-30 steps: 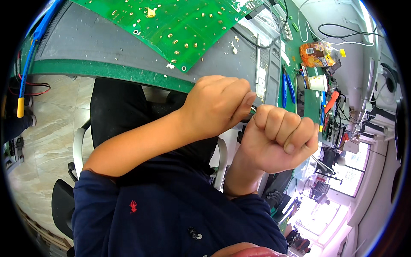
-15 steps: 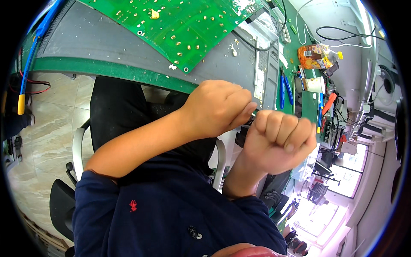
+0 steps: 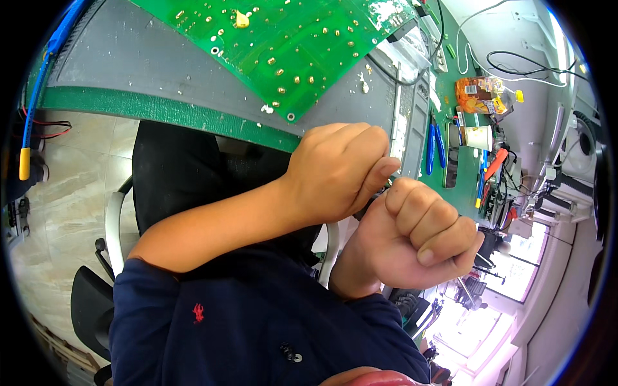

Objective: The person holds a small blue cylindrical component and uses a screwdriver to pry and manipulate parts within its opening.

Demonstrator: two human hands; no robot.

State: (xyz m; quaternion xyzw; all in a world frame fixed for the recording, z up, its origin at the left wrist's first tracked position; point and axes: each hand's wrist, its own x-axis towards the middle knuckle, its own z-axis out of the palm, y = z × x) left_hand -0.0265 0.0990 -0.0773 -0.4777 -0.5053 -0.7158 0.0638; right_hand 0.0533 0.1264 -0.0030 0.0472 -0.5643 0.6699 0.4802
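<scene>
Both fists are raised side by side in front of my chest, just off the table's near edge. My left hand (image 3: 341, 164) is curled closed, its thumb pressed against the bent fingers. Close beside it on the right, my right hand (image 3: 418, 238) is also closed, with the fingers folded into the palm. A small glint of something thin shows in the narrow gap between the fists. What either hand grips is hidden. Beyond them lies a large green circuit board (image 3: 302, 83) with solder points and a yellow blob, on a grey mat (image 3: 148, 58).
Blue-handled pliers (image 3: 436, 147) lie right of the mat, beside a dark flat phone-like object (image 3: 452, 161). Farther right are a white cup (image 3: 479, 137) and a bottle with a yellow cap (image 3: 479, 96). A blue cable (image 3: 36, 103) with a yellow end hangs at far left.
My right fist has moved down and turned slightly, its fingers now clearer. My left fist has shifted a little right. The head view has shifted slightly, so the board sits lower and farther right.
</scene>
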